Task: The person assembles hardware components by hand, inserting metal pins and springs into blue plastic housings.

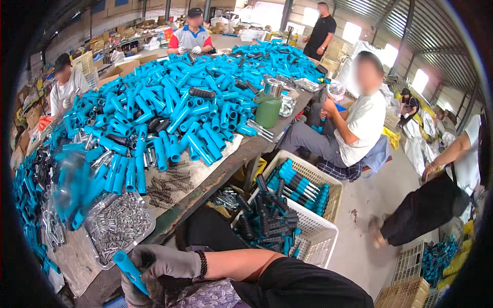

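One blue tube (130, 271) gripped by gloved right hand (165, 263), fingers clenched round it; left hand (134, 296) underneath, grip unclear. Tray of metal pins (117, 227) just above tube.

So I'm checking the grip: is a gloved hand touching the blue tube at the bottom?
Touching. The head view shows the gloved hand wrapped around the blue tube.

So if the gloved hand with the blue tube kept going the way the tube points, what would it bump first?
Probably the clear tray of small metal parts on the table edge: the blue tube in the right hand points up-left towards it, though depth is hard to judge.
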Demonstrator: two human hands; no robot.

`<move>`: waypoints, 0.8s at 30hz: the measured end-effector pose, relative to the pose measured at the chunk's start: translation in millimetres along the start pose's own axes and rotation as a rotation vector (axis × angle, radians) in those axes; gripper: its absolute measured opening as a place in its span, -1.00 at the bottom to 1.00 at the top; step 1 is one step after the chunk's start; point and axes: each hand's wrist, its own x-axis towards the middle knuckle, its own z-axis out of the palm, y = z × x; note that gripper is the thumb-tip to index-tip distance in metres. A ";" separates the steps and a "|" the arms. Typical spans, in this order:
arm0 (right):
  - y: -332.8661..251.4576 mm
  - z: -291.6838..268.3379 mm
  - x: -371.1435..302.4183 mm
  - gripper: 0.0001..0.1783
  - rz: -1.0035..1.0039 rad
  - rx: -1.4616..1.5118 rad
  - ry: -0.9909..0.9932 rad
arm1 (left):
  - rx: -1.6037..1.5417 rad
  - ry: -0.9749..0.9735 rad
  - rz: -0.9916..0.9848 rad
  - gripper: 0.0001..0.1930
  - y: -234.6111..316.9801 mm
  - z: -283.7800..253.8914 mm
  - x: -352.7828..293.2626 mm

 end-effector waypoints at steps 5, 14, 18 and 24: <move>3.8 -0.5 -1.3 -0.67 -0.111 -0.030 -0.027 | 0.145 0.112 -0.122 -0.29 -10.1 -31.3 -12.4; -0.5 7.5 -9.1 -0.62 -0.079 -0.054 -0.044 | -0.014 0.171 -0.161 -0.35 -23.9 -61.6 -30.8; -1.7 15.2 -12.8 -0.62 -0.095 0.144 -0.079 | -0.008 0.187 -0.131 -0.37 -17.4 -26.5 -23.9; 8.1 8.0 -11.9 -0.50 -0.169 -0.340 0.042 | -0.014 0.132 -0.122 -0.31 -25.2 -58.9 -40.3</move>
